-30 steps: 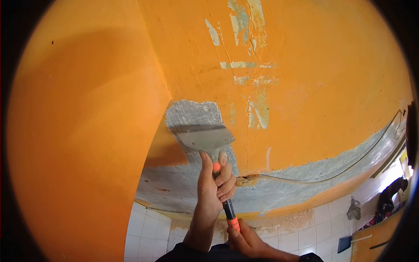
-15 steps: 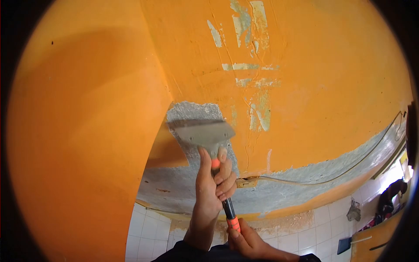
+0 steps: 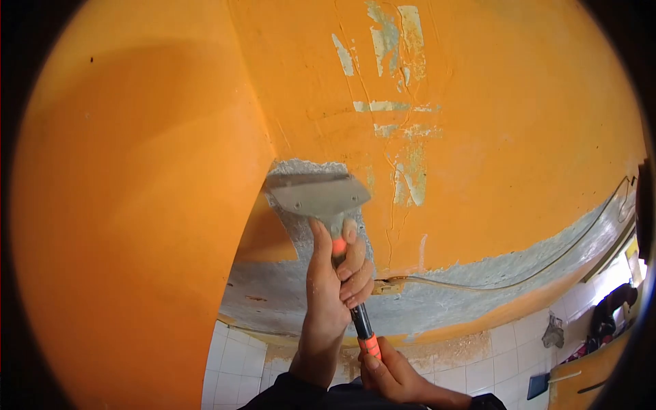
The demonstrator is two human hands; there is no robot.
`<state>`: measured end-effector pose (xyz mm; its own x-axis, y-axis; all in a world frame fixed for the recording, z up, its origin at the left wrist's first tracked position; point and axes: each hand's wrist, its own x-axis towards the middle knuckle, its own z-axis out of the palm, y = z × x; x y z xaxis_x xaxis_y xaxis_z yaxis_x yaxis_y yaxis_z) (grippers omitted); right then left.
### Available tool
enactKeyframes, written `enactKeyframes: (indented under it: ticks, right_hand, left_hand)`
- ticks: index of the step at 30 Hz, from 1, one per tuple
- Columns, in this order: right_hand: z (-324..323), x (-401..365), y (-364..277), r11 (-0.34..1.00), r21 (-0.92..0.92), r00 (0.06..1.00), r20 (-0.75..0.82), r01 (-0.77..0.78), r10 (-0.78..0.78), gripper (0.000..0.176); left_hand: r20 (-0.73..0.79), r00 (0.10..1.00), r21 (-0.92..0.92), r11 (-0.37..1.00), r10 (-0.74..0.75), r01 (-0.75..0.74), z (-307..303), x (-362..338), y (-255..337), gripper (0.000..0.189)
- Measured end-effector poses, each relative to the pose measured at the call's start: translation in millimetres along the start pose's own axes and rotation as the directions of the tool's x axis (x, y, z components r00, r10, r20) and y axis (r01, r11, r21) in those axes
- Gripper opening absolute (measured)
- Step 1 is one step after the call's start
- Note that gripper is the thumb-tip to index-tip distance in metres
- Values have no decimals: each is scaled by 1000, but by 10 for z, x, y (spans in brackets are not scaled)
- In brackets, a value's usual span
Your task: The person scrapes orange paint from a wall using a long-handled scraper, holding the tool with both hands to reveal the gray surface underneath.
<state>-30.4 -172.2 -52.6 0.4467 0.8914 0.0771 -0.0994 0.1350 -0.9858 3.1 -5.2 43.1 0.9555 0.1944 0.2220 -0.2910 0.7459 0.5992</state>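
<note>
A wide-bladed scraper (image 3: pixel 321 195) with a black and orange handle is raised against the orange wall (image 3: pixel 506 137). Just under the blade, my left hand (image 3: pixel 335 280) wraps round the upper handle, its thumb near the metal head. Lower down, my right hand (image 3: pixel 393 372) grips the orange end of the handle. The blade overlaps a bare grey patch (image 3: pixel 311 166) by the corner, with ragged orange paint along the patch's top edge. Pale powder shows on the left hand's fingers.
An orange wall face (image 3: pixel 137 225) stands close at the left. A cable (image 3: pixel 492 287) runs right from a small box (image 3: pixel 387 288) on the bare grey strip. White tiles (image 3: pixel 232 355) line the wall below. At the far right is a dark shape (image 3: pixel 611 311) by a bright opening.
The scraper's blade has shifted slightly upward over the grey patch, and both hands have moved a little with it. The whole view has also shifted slightly.
</note>
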Motion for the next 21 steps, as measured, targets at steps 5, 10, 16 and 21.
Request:
enactKeyframes:
  ticks: [5, 10, 16, 21]
  right_hand:
    - [46, -62, 206, 994, -27, 985, -133, 110, -113, 31]
    - [93, -7, -19, 992, -67, 975, -188, 104, -115, 28]
    - [113, 5, -151, 987, -112, 971, -199, 113, -134, 29]
    - [105, 6, -73, 975, -144, 961, -194, 172, -198, 28]
  left_hand:
    - [4, 1000, -2, 1000, 6, -6, 3, -8, -25, 49]
    - [26, 1000, -16, 1000, -11, 12, 3, 3, 18, 48]
    - [41, 999, -10, 1000, 1, -1, 64, 15, 46, 48]
    - [-7, 1000, 15, 1000, 9, -9, 13, 9, 9, 48]
